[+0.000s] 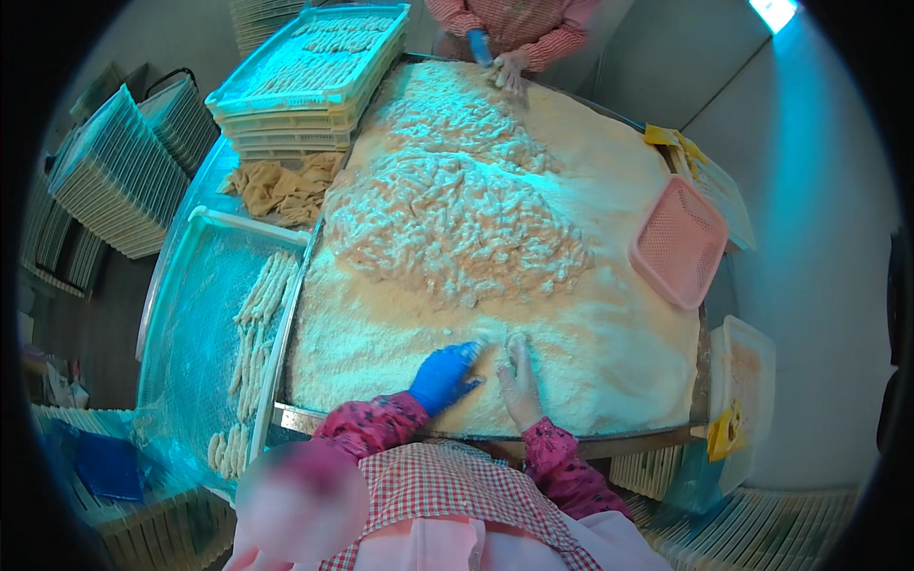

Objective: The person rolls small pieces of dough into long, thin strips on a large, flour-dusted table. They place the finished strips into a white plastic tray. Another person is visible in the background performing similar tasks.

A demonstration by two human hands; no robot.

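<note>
- Nearest the camera, a red-and-white checked apron (447, 495) over dark pink patterned sleeves fills the lower edge, with both forearms reaching up onto the work surface.
- Left hand (445, 377), in a blue glove, lies on the wide bed of pale breadcrumbs (609, 352); its fingers are stretched forward and lightly spread, pressing into the crumbs and gripping nothing that shows.
- Right hand (520, 379), in a crumb-dusted pale glove, rests just beside the left, palm down, fingers extended and flat on the crumbs, also closed on nothing visible.
- Whether a piece lies under the fingertips cannot be told, since the crumbs cover that spot.
- Beyond the hands, a broad heap of crumb-coated strips (457, 219) sits in the middle of the crumb bed, well apart from both hands.
- On the person's left, a pale blue mesh plastic tray (190, 314) stands beside the table edge, holding rows of long breaded sticks (257, 324) laid side by side.
- Farther back on the left, a stack of pale plastic trays (309, 86) carries more breaded sticks on top, with a pile of tan uncoated strips (286, 188) in front of it.
- On the right, a pink perforated plastic basket (681, 243) lies tilted at the rim of the crumb bed.
- At the far end, another person's hands (505, 65), in checked red sleeves, touch the crumbs.
</note>
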